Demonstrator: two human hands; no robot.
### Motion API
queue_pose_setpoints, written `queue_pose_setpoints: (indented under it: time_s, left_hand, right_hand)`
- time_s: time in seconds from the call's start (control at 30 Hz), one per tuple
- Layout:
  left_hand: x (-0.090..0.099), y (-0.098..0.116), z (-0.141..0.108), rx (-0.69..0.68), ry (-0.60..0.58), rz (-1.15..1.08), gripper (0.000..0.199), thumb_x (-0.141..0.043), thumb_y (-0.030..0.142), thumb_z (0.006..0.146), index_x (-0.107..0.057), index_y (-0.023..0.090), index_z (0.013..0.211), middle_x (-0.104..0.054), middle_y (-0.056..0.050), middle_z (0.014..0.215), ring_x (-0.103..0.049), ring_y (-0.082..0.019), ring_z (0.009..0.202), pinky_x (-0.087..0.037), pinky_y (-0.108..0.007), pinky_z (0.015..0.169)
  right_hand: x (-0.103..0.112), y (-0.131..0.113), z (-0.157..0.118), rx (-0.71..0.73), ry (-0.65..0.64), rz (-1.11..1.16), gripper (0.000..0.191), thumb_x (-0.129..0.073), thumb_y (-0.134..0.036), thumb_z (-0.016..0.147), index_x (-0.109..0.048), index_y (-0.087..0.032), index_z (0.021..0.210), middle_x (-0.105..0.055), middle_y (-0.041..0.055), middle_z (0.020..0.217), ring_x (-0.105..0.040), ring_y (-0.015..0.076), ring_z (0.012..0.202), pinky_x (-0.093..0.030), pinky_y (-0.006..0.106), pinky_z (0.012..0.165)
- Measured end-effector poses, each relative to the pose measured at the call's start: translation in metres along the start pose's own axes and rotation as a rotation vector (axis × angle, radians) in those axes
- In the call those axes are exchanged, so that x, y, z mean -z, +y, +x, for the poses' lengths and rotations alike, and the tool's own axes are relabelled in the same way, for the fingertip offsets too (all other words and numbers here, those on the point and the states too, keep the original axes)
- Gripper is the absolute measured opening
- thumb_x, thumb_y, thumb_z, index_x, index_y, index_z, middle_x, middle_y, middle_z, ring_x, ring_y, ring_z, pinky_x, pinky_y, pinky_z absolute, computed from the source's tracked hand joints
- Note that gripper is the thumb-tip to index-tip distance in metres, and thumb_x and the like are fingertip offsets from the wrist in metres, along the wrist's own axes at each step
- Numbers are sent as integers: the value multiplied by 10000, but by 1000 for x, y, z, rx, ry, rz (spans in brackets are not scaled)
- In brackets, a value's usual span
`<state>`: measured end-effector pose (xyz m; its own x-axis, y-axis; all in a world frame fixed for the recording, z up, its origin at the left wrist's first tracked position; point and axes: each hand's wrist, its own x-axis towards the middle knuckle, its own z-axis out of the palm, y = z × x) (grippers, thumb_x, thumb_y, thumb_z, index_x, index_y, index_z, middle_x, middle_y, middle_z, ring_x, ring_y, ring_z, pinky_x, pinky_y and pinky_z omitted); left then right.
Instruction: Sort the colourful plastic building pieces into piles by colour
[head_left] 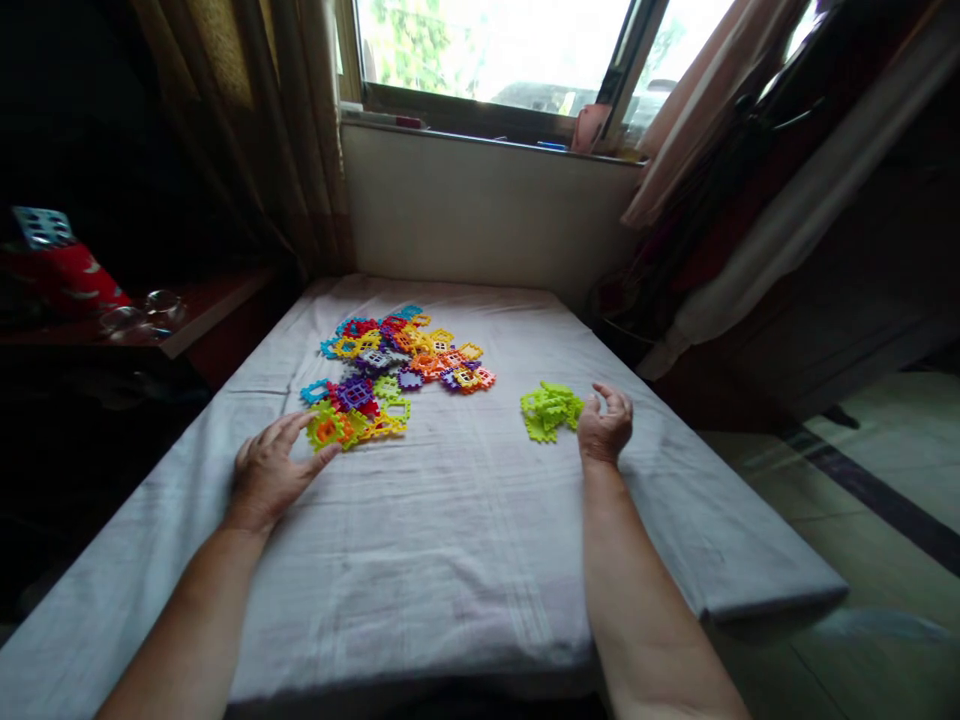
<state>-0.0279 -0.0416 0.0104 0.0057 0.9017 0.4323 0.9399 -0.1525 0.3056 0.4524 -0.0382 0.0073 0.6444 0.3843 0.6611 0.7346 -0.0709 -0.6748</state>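
Observation:
My left hand (274, 470) rests at the near left edge of a mixed pile of flat plastic interlocking pieces (424, 355). Its fingers and thumb are spread around a lime-green piece with an orange one (328, 428), touching the edge; I see no firm grip. To the right lies a small separate heap of lime-green pieces (550, 410). Right beside that heap is my right hand (606, 425), its fingers loosely curled with a gap at the thumb, and nothing visible in it. The palm side is partly hidden.
A pale cloth covers the table (420, 580). Beyond its far edge stand a low wall and a window (487, 50). Brown curtains (255, 120) hang at the left, above a dark side surface with a red container (71, 280). Clothes (750, 200) hang along the right.

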Motion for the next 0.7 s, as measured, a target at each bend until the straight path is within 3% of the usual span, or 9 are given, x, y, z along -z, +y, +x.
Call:
queue_pose_setpoints:
  time_s: [0.1,0.17,0.27,0.37,0.43,0.53,0.7]
  left_hand:
    - [-10,33,-5,-242,121,-55,562,-573,601,868,-590,240,1298,-673,-107,1274,-611,-306,1180,-431,-466,1061]
    - [-18,57,-9,-404,145,-77,562,-566,572,896,-559,221,1336,-704,-106,1189,-641,-284,1106,-454,-442,1043]
    - [-29,79,-14,-564,136,-80,570,-554,521,925,-504,198,1392,-713,-114,1163,-649,-275,1090,-471,-431,1031]
    - [-35,84,-15,-620,137,-65,584,-546,507,937,-471,185,1419,-707,-130,1183,-651,-282,1094,-481,-442,1021]
    - [-35,83,-15,-640,158,-48,593,-534,515,943,-464,172,1423,-706,-142,1182,-657,-286,1081,-491,-446,1004]
    - [-35,83,-14,-665,173,-43,595,-531,526,944,-467,175,1421,-711,-143,1161,-667,-285,1059,-503,-442,983]
    - [-34,86,-15,-653,140,-76,664,-538,525,940,-376,201,1496,-700,-132,1208,-661,-278,1091,-501,-435,996]
  right_hand:
    - [-3,-24,-9,104,-57,77,268,-477,-238,824,-710,-164,933,-698,129,990,-642,256,1013,-498,435,982]
    - [-5,-46,-22,163,-178,166,262,-487,-273,853,-716,-175,935,-716,112,949,-661,237,945,-527,403,918]
    - [-9,-83,-52,200,-537,350,265,-539,-359,892,-728,-200,990,-750,76,908,-669,182,769,-542,309,748]
    - [-11,-112,-82,210,-942,492,293,-643,-406,863,-717,-230,1085,-764,28,870,-637,131,662,-515,254,673]
    - [-12,-123,-98,205,-1094,548,327,-684,-389,837,-703,-236,1125,-763,11,862,-624,116,652,-501,234,651]
    - [-16,-132,-114,172,-1143,579,310,-677,-305,827,-697,-240,1129,-752,-11,829,-599,100,636,-484,215,638]
    - [-24,-137,-118,129,-1080,624,230,-644,-281,799,-733,-228,1004,-730,-19,753,-595,104,617,-479,217,627]
